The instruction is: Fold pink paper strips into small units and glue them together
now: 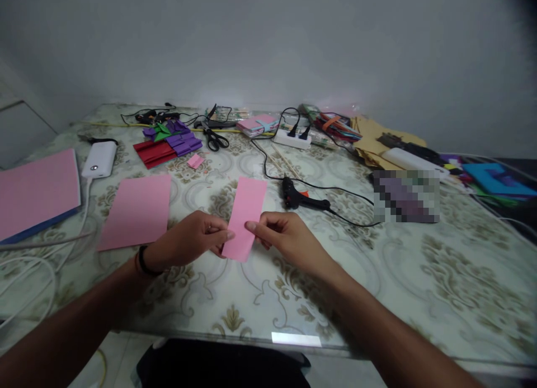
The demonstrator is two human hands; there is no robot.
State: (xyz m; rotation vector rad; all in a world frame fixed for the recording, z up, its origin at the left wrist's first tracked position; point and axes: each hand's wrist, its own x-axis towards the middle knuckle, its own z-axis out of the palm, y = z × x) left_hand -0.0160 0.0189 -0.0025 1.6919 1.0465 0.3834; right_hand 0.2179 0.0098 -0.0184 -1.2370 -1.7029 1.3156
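A narrow strip of pink paper (247, 203) is held between both hands, tilted above the patterned tabletop. My left hand (205, 234) pinches its lower left edge, thumb on the front face. On the opposite edge, my right hand (279, 231) grips the strip with its thumb across the front and fingers curled behind. To the left lies a larger sheet of pink paper (136, 209), partly behind my left wrist. A black glue gun (304, 197) rests on its side beyond my right hand, its cable running right.
A pink pad (37, 195) and a white power bank (100, 158) with cable lie at left. Folded coloured papers (180, 141), black scissors (216, 139) and a white power strip (292, 138) stand farther back. A blurred object (405, 197) lies right.
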